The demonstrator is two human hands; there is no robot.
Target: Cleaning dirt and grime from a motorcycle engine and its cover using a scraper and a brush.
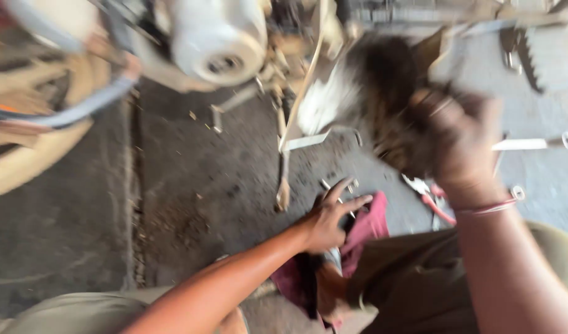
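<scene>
Head view shows the left hand [331, 218], fingers spread, resting on a crumpled maroon cloth [364, 232] on the concrete floor [191, 204], while the raised right hand [460, 145], farther up and to the right, clutches a blurred dark, grimy rag [383, 93].

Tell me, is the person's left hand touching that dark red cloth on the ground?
Touching. The head view shows the left hand pressed down on the dark red cloth, fingers spread over its upper edge with no gap between them.
</scene>
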